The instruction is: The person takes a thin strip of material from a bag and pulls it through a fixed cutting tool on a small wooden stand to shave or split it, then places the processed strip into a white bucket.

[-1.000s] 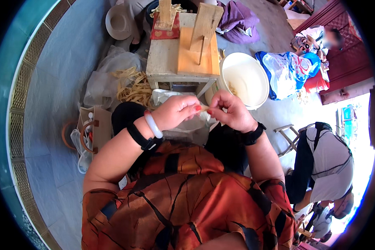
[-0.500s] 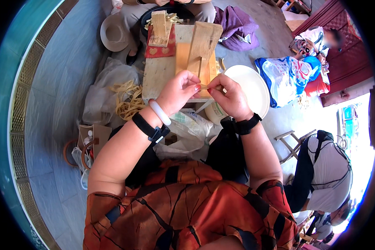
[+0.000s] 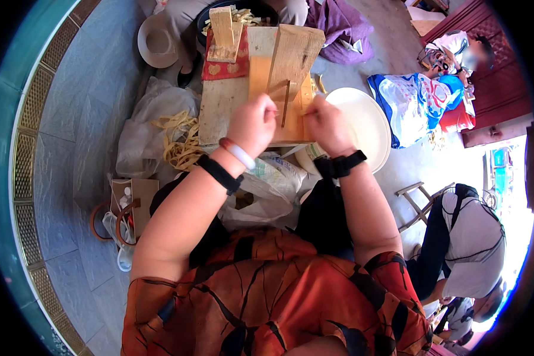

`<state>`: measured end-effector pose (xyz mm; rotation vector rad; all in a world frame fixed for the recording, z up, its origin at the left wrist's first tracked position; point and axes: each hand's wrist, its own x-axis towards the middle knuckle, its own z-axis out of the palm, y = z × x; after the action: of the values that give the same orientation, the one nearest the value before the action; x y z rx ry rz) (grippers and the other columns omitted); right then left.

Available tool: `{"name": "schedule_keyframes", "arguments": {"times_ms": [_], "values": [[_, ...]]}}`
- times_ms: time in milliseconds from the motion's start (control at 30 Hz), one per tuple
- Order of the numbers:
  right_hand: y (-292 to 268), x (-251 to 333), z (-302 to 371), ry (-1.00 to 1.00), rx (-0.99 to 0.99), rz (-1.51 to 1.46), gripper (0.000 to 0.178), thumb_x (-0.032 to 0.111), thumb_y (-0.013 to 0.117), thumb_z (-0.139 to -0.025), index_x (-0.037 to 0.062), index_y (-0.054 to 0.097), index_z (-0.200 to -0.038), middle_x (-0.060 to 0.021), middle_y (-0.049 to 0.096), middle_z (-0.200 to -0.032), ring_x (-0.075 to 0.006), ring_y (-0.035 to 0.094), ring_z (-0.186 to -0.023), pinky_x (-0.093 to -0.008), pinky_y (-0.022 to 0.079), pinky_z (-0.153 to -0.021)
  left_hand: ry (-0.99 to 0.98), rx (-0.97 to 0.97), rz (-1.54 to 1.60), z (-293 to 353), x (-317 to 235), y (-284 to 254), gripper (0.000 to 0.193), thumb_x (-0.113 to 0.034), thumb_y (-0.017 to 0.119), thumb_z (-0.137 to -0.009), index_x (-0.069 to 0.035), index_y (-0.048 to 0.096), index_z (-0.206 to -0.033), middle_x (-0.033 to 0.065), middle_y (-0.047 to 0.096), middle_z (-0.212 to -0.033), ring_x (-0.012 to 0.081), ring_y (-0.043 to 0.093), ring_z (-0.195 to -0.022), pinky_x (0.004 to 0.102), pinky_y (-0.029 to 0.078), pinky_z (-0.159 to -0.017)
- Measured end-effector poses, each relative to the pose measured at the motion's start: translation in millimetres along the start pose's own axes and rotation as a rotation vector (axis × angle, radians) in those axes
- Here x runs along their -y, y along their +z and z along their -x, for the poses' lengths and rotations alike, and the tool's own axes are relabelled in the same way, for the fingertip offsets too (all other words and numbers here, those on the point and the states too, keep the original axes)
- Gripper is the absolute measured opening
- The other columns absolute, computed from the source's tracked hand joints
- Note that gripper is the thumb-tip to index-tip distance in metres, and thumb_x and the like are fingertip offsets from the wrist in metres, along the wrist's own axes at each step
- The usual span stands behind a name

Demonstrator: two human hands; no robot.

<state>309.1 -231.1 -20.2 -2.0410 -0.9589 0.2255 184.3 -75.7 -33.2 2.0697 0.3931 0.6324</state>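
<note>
My left hand (image 3: 252,126) is closed, fingers curled in, over the near edge of a wooden bench (image 3: 219,115). My right hand (image 3: 331,127) is also closed, a short gap to its right. Whatever the fingertips of either hand hold is too small and blurred to make out. Between and just beyond them rises a wooden board (image 3: 295,56), fixed on the bench, with a thin wooden stick (image 3: 286,104) at its near side. A large round white dish (image 3: 374,127) lies beside my right hand, partly hidden by it.
Pale flat strips (image 3: 181,142) spill from a clear plastic bag (image 3: 139,124) at left. Closer in are a handbag (image 3: 142,199) and a white sack (image 3: 267,199). Across the bench, a seated person has a dark basin of strips (image 3: 243,18). A folding stool (image 3: 418,204) stands at right.
My hands met at the fingertips on a small thin piece; now they have drawn apart, the left to the left and the right to the right. The view has shifted slightly.
</note>
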Motion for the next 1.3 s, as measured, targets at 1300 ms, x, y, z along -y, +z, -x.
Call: {"name": "schedule_keyframes", "arguments": {"times_ms": [1300], "values": [[-16, -36, 64, -0.143, 0.145, 0.289, 0.006, 0.006, 0.062, -0.082, 0.0022, 0.062, -0.086, -0.0123, 0.064, -0.080, -0.0267, 0.063, -0.073, -0.0369, 0.049, -0.066, -0.874, 0.366, 0.747, 103, 62, -13, 0.018, -0.012, 0.053, -0.094, -0.002, 0.061, -0.106, 0.0075, 0.066, -0.089, 0.0129, 0.062, -0.077, 0.0233, 0.050, -0.069]]}}
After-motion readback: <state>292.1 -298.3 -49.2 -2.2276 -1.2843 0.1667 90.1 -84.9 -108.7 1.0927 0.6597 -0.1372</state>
